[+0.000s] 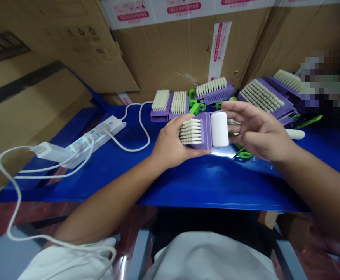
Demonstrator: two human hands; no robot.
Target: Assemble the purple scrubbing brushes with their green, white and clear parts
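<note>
Head view, forward and down

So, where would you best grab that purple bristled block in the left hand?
Probably by the upper and lower edges of the purple block, coming from the left, as the left hand does: the bristles jut out that way, so straight edges look surer, and the white end is left uncovered.
</note>
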